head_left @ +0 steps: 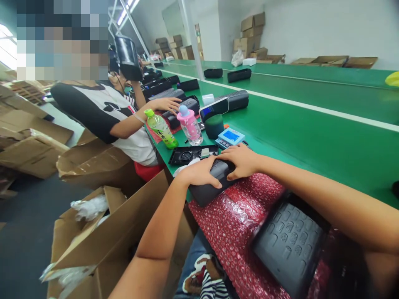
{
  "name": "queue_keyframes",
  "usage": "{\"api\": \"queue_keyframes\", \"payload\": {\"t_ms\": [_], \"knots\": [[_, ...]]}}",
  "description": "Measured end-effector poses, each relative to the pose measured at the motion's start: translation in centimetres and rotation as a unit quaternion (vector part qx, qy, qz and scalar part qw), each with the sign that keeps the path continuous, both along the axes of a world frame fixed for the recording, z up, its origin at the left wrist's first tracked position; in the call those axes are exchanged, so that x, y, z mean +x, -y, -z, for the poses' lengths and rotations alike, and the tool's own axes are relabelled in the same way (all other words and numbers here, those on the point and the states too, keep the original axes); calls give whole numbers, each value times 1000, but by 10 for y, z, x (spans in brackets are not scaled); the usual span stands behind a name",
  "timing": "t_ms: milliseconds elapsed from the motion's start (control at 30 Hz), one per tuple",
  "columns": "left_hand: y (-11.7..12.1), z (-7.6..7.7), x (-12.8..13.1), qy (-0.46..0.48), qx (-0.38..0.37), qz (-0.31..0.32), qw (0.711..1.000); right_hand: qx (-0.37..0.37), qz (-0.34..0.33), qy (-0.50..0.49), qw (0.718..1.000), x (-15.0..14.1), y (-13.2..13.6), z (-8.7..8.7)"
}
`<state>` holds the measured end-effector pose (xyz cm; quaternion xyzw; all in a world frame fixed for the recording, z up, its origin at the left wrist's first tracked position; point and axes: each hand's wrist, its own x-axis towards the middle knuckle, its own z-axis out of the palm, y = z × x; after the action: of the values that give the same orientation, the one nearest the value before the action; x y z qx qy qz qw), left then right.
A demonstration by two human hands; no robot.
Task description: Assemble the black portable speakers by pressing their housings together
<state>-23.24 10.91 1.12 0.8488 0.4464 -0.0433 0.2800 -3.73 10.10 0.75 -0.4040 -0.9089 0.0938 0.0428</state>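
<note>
At the near edge of a long green table (311, 120), before a far white wall (305, 29) and cardboard boxes (254, 31), clamps left hand (202, 172) and right hand (241, 161) around a smooth, rounded black case (204, 193). Meets glossy, blistered red bubble wrap (230, 216), with an oval-patterned black housing (291, 245) near right.

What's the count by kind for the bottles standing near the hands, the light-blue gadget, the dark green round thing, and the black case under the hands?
Bottles: 2, green bottle and pink bottle
Light-blue gadget: 1
Dark green thing: 1
Black case: 1
Total: 5
</note>
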Motion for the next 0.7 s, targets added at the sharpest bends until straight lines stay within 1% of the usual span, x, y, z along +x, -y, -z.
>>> {"api": "queue_keyframes", "payload": {"t_ms": [133,200,300,367,467,600,633,700], "knots": [[-2,3,-1,1,4,-2,1000,4,29,-8,1000,-3,2,-1],[-2,3,-1,0,-1,-4,1000,-12,17,2,1000,-1,-2,-2],[-2,0,0,-8,-6,-7,1000,-36,-38,16,998,4,-9,-4],[-1,-2,0,-17,-7,-9,1000,-39,-59,15,997,7,-11,-5],[0,-3,1,-22,-4,-7,1000,-32,-53,8,998,8,-9,-5],[0,0,0,-20,3,-4,1000,-33,-22,5,999,7,-8,-6],[0,0,0,-19,5,-4,1000,-36,-22,7,999,7,-9,-7],[1,0,1,-17,6,-4,1000,-45,-46,14,998,9,-11,-8]]}}
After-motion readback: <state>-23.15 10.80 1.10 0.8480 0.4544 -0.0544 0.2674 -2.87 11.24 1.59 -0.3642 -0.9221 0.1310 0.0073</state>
